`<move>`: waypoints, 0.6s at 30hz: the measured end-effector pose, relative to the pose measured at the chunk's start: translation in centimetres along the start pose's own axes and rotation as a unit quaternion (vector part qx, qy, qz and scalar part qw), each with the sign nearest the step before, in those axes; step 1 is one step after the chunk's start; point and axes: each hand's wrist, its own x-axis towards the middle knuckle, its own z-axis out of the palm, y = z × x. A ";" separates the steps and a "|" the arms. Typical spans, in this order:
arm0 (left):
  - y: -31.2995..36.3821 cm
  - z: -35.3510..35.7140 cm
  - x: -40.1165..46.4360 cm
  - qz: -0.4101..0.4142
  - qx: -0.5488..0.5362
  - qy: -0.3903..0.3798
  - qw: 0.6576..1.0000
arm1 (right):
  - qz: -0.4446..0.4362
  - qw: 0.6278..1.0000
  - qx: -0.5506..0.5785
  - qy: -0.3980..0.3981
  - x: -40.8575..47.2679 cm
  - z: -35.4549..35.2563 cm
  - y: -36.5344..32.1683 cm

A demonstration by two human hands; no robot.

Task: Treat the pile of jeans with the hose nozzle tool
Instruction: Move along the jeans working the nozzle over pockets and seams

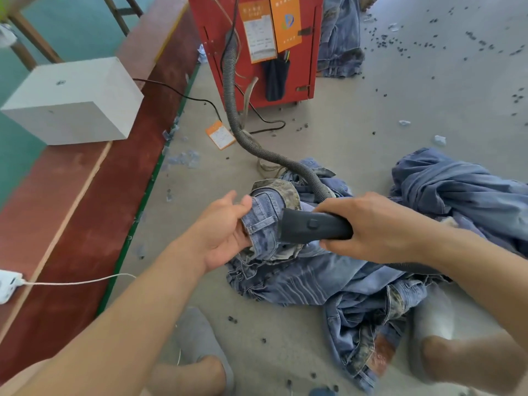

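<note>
Denim is what both your hands are working on, and reading from the left, your left hand (225, 235) has its fingers and thumb curled round a bunched waistband section of the jeans (263, 224), lifting it off the floor, which by my reading keeps the cloth taut and presented to the tool. Just to the right of that grip, the wide dark mouth of the hose nozzle (311, 225) is pressed against the lifted fold, so the 2 hands oppose each other across the fabric: 1 holds it, the other treats it. Your right hand (371, 224) is wrapped round the rear of the nozzle body, leaving the small button on its top uncovered. From behind that hand the grey corrugated hose (237, 110) arches up and back to the red cabinet (257, 47) at the top of the view, with slack enough, it seems, to let you move the nozzle freely. The rest of the pile lies crumpled on the concrete floor (371, 110) under and beyond your right forearm, running down between your feet, while a 2nd heap of jeans (457, 181) sits apart at the far right, perhaps sorted from the 1st. Dark specks and bits of lint are scattered over the floor.
</note>
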 end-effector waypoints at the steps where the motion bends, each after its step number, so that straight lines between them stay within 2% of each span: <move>1: -0.2 0.2 0.0 0.005 0.007 -0.006 1.000 | -0.014 1.000 0.002 0.003 0.2 0.1 -0.5; 5: -0.2 0.7 0.2 0.016 0.021 0.004 1.000 | -0.044 0.997 0.039 0.045 0.6 -0.4 -1.0; 7: 0.1 0.6 0.1 0.019 0.030 -0.004 0.999 | -0.013 0.996 0.052 0.066 0.5 -1.4 -0.2; 10: 0.8 0.9 -0.2 0.033 0.027 -0.023 0.999 | 0.034 0.998 0.031 0.045 0.1 -2.4 1.2; 14: 1.2 1.3 -0.5 -0.007 0.046 -0.096 0.994 | 0.001 1.000 0.001 0.015 0.3 -0.7 -0.3; 16: 1.0 1.6 -0.6 -0.046 0.056 -0.129 0.989 | -0.031 0.999 0.013 0.042 0.5 0.1 -1.6; 18: 1.0 1.7 -0.6 -0.042 0.050 -0.142 0.988 | -0.036 0.994 0.045 0.089 0.6 -0.3 -2.1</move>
